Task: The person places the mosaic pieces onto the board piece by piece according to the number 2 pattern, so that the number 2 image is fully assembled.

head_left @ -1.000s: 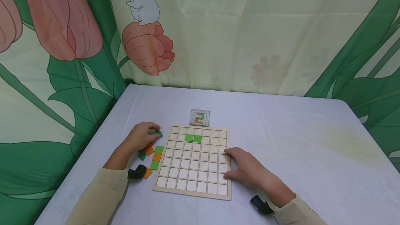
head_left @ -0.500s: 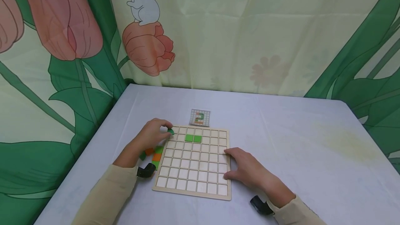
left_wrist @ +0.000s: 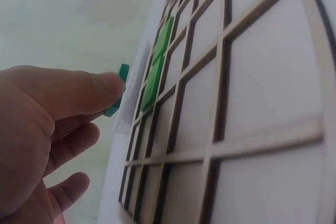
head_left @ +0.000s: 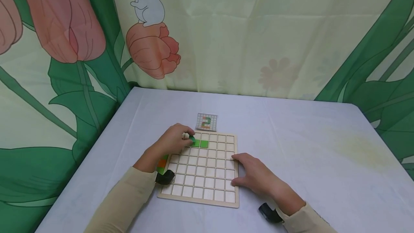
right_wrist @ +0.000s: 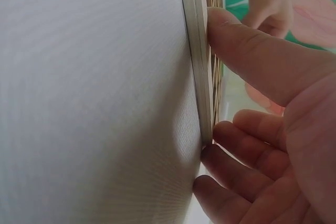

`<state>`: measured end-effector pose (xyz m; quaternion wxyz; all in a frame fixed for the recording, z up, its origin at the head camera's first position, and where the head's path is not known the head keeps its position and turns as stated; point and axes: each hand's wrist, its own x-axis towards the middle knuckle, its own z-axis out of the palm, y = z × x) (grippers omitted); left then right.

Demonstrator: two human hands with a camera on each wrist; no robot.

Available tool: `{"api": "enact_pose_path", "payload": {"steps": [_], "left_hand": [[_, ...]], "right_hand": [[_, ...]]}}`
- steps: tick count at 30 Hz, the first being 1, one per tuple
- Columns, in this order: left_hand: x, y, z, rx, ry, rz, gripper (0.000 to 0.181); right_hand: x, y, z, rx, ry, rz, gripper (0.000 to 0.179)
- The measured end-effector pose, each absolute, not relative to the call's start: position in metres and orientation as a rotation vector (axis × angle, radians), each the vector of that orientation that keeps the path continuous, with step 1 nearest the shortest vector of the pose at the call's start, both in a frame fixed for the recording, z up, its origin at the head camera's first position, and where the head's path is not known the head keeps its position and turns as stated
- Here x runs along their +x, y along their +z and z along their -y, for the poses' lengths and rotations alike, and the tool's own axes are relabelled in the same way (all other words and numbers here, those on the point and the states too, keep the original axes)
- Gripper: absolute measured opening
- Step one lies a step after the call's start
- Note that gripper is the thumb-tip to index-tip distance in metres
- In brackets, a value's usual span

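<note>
Between its thumb and forefinger, my left hand (head_left: 174, 138) pinches a dark green tile (left_wrist: 123, 72) with a curved edge. In the left wrist view the tile hangs tilted just above the wooden grid board (head_left: 197, 203), beside two light green square tiles (head_left: 204, 144) set in the second row. The held tile's far side is hidden by the thumb. At the board's right edge, my right hand (head_left: 257, 173) rests with thumb and fingertips touching the rim, spread apart along it. The right wrist view shows the thumb (right_wrist: 252, 45) against the rim.
Behind the board lies a small pattern card (head_left: 206, 122) showing a coloured figure on a grid. Green and orange square tiles (head_left: 161, 163) sit along the board's left side, partly hidden by the left wrist. A white cloth covers the table (head_left: 307, 146); a printed curtain hangs behind.
My left hand has carried the dark green tile from the loose pieces rightward over the board, up to the left light green tile. The right hand and the board stay where they were.
</note>
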<state>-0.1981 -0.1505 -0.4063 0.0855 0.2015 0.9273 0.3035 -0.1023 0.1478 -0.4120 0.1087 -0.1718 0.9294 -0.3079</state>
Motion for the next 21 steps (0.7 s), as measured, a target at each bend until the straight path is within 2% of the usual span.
{"api": "enact_pose_path", "payload": {"steps": [21], "left_hand": [[-0.199,-0.417,0.114,0.767,0.836,-2.764,0.019]], "right_hand": [[-0.103,-0.412,-0.147,-0.508,-0.879,-2.736,0.071]]}}
